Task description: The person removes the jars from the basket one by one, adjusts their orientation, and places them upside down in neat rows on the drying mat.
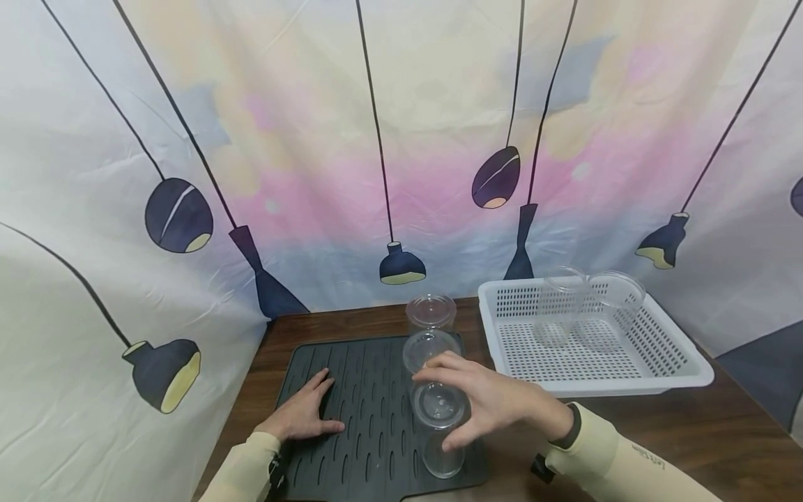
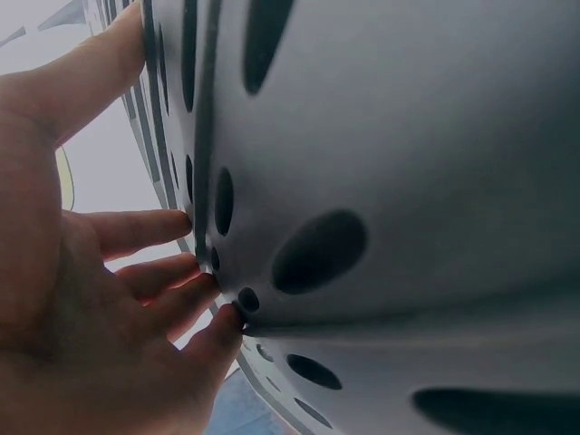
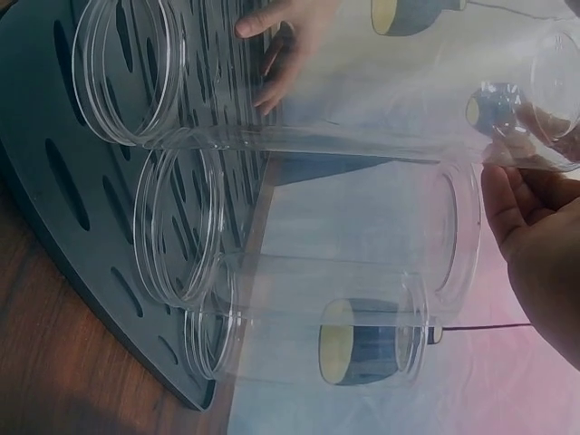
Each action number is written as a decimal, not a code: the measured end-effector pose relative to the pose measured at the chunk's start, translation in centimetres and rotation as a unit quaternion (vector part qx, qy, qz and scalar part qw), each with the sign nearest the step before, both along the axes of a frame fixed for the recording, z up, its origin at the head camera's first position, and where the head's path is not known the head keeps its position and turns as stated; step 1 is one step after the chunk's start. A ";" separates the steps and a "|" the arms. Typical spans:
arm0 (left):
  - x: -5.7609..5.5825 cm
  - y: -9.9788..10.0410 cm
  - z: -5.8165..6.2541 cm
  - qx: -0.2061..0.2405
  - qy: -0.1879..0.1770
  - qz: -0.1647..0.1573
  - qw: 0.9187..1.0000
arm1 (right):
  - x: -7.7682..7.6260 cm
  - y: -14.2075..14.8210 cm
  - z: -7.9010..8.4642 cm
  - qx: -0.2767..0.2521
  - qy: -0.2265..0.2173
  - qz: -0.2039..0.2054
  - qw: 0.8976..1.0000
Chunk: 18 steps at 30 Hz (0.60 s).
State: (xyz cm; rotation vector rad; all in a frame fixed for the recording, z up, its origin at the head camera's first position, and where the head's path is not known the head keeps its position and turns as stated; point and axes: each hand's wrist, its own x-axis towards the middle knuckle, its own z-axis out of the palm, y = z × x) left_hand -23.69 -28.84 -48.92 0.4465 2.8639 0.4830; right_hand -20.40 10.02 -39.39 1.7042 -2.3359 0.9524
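Observation:
Three clear cylindrical jars stand in a row along the right side of a dark grey ridged mat (image 1: 366,411). My right hand (image 1: 483,397) holds the nearest jar (image 1: 444,457) around its upper end, thumb on the near side and fingers on the far side. Whether its base touches the mat I cannot tell. Just behind it are the middle jar (image 3: 326,217) and the far jar (image 3: 281,317). My left hand (image 1: 304,411) rests on the mat's left part, fingers spread; in the left wrist view its fingertips touch the mat's surface.
To the right, a white perforated basket (image 1: 602,387) holds two more clear containers (image 1: 555,314). Under everything is a dark brown wooden table (image 1: 709,439). Behind it hangs a cloth (image 1: 314,174) printed with lamps.

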 end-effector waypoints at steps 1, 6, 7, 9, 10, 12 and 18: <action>0.0 0.0 0.0 0.000 0.000 0.000 1.000 | 0.0 0.0 0.0 -0.001 0.002 0.002 1.000; 0.0 -0.1 -0.1 0.002 -0.001 -0.001 1.000 | -0.1 0.0 0.0 -0.003 0.000 0.009 1.000; 0.0 -0.1 0.0 0.002 -0.001 -0.002 1.000 | -0.1 0.0 0.0 -0.003 -0.002 0.010 1.000; 0.1 -0.1 0.0 0.004 -0.001 -0.002 1.000 | -0.1 0.0 0.0 -0.006 -0.001 0.013 1.000; 0.1 -0.1 0.0 0.004 -0.001 -0.003 1.000 | -0.1 0.1 0.0 -0.008 0.001 0.015 1.000; 0.2 -0.2 0.0 0.005 -0.001 -0.006 1.000 | -0.1 0.1 0.0 -0.013 0.003 0.018 1.000; 0.1 -0.1 0.1 0.004 -0.003 -0.006 1.000 | -0.2 0.2 0.3 -0.031 -0.007 0.030 0.999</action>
